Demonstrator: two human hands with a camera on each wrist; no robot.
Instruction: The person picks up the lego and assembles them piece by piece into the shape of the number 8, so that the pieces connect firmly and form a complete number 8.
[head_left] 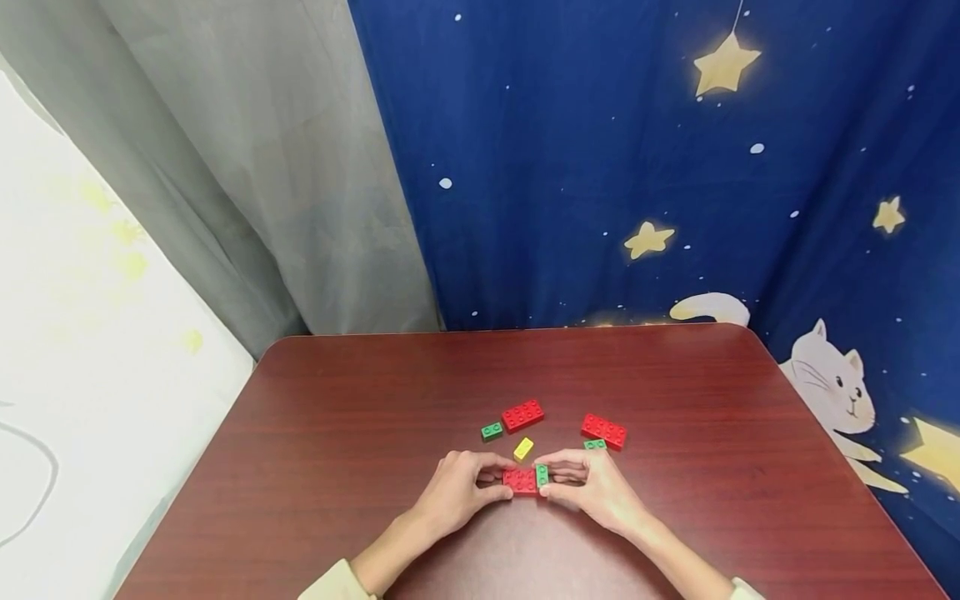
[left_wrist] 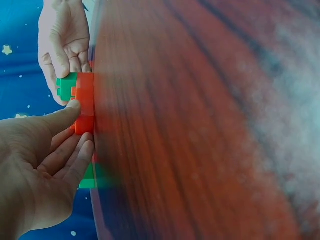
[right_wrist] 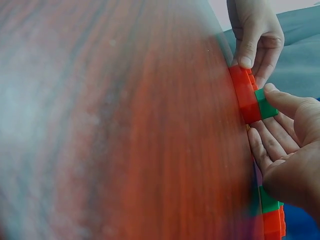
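Observation:
A red building brick (head_left: 517,481) lies flat on the table near the middle of the front. On top of its right end sits a smaller green building brick (head_left: 542,475), its studs facing up. My left hand (head_left: 453,492) holds the left end of the red brick between thumb and fingers. From the other side, my right hand (head_left: 600,487) pinches the green brick with thumb and fingers. The right wrist view shows the green brick (right_wrist: 266,103) resting against the red brick (right_wrist: 244,95); whether it is pressed fully down I cannot tell.
Just beyond the hands lie a yellow brick (head_left: 523,449), a small green brick (head_left: 491,431) and a red brick (head_left: 522,415). Behind my right hand are another red brick (head_left: 603,431) and a partly hidden green one (head_left: 595,445). Curtains hang past the brown table's (head_left: 360,375) far edge.

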